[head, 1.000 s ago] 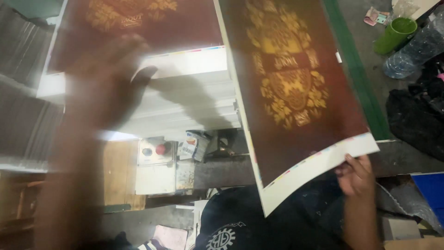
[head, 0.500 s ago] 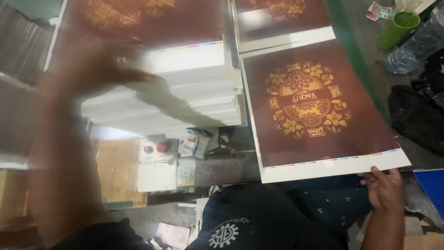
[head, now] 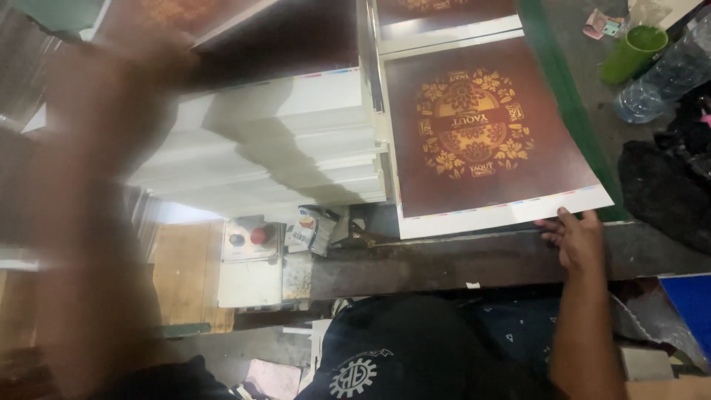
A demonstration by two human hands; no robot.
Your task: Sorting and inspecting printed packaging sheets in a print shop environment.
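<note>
Sheet (head: 481,133) now flat on right stack; right hand (head: 574,237) fingers spread at corner. Left hand (head: 111,111) blurred, fingers unclear.

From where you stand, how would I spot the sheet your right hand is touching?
Find the tall white paper stack. Just right of it lies a dark brown printed sheet, the right hand at its near corner. Unlike the sheets beyond it, its whole gold flower emblem shows.

Head camera looks steeply down (close) at printed sheets (head: 481,133).
</note>
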